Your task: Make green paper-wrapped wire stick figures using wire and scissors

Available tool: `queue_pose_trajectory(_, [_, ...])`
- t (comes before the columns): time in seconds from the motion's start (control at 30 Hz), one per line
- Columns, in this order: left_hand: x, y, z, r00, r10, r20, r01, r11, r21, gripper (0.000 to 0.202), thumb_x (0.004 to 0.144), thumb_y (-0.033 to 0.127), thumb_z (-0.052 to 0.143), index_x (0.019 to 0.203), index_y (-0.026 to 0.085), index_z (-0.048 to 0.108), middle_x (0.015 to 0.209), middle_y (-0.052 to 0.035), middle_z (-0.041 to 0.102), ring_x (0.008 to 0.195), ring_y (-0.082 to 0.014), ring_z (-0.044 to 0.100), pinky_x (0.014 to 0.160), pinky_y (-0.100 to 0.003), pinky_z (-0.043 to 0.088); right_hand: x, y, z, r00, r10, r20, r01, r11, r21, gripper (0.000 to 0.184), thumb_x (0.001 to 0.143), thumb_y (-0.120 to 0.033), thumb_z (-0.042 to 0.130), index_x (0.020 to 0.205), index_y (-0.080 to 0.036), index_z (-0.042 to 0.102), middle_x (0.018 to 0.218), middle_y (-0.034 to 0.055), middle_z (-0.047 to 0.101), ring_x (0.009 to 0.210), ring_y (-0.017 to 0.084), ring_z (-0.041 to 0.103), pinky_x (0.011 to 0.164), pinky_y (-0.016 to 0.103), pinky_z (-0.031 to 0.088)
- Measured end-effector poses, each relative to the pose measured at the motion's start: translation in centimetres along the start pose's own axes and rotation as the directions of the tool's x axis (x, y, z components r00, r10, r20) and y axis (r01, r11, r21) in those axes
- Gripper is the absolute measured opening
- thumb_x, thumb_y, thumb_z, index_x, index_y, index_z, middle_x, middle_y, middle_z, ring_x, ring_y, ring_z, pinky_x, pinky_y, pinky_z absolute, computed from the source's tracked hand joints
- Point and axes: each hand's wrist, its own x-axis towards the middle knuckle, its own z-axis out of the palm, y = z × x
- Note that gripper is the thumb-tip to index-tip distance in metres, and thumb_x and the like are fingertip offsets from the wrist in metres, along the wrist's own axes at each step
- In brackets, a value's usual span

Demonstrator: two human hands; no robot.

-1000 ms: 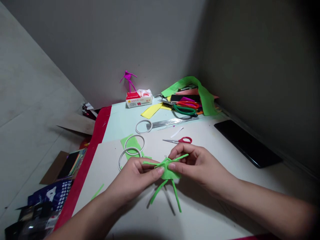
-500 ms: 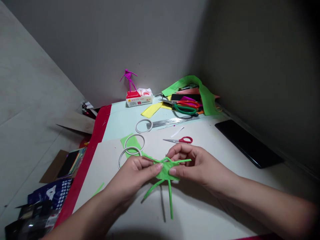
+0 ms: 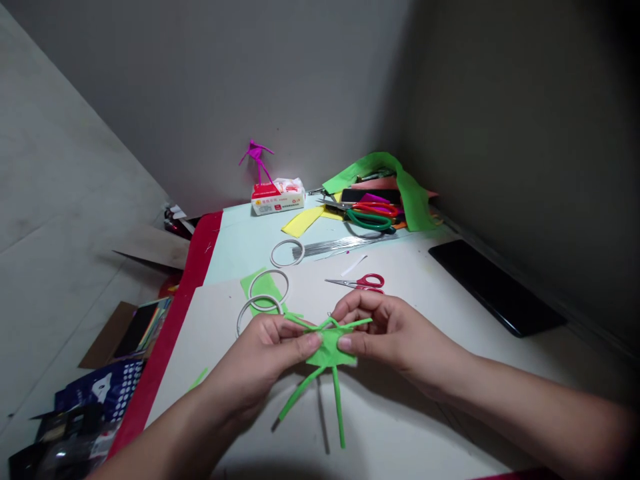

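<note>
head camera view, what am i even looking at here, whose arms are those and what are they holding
This is a single view from a camera worn on a person's head, looking forward and down, so the arms are that person's own. The left hand and right hand pinch a green cut-out with thin green strips sticking out like limbs. On the pale board lie red-handled scissors and white wire rings. Further back, a small magenta figure stands on a white and red box.
</note>
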Motion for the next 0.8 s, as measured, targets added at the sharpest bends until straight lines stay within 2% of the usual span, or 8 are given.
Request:
queue_pose_trajectory(0.2, [-0.10,0.09,-0.04,1.000,-0.001,0.009,0.001,1.000,-0.007,0.020,0.073,0.024,0.077,0.087,0.011,0.077,0.074,-0.0088,0.073,0.067,-0.0144,0.059,0.077,-0.032,0.045,-0.07,0.07,0.23,0.998,-0.047,-0.028,0.046,0.999,-0.026,0.022,0.071,-0.017,0.076,0.085,-0.016,0.060,0.073,-0.0049,0.059,0.062,0.005,0.053,0.058,0.017,0.040])
queue_pose_trajectory(0.4, [-0.19,0.07,0.21,0.999,-0.026,-0.043,0.023,0.997,-0.071,0.015,0.066,0.022,0.081,0.075,0.012,0.076,0.069,-0.0069,0.071,0.072,-0.0187,0.064,0.074,-0.030,0.046,-0.44,-0.09,0.40,0.994,-0.104,-0.040,0.099,0.988,-0.122,0.019,0.073,-0.020,0.073,0.086,-0.017,0.060,0.077,-0.0027,0.060,0.066,0.008,0.054,0.059,0.019,0.042])
queue_pose_trajectory(0.63, [-0.11,0.19,0.49,0.999,-0.011,-0.046,0.007,0.997,-0.079,0.017,0.068,0.023,0.080,0.079,0.010,0.077,0.070,-0.0085,0.073,0.069,-0.0156,0.063,0.072,-0.026,0.045,-0.50,-0.09,0.47,0.994,-0.106,-0.028,0.102,0.989,-0.110,0.018,0.074,-0.021,0.072,0.087,-0.018,0.059,0.078,-0.0023,0.060,0.066,0.009,0.055,0.060,0.021,0.043])
queue_pose_trajectory(0.8, [-0.24,0.05,0.69,0.995,-0.029,-0.100,0.021,0.997,-0.078,0.025,0.066,0.024,0.083,0.086,0.012,0.076,0.075,-0.0078,0.074,0.070,-0.0158,0.064,0.074,-0.029,0.046,-0.48,-0.19,0.41,0.977,-0.209,-0.049,0.191,0.951,-0.243,0.013,0.076,-0.012,0.066,0.086,-0.019,0.060,0.083,-0.0014,0.063,0.079,0.012,0.059,0.068,0.022,0.047])
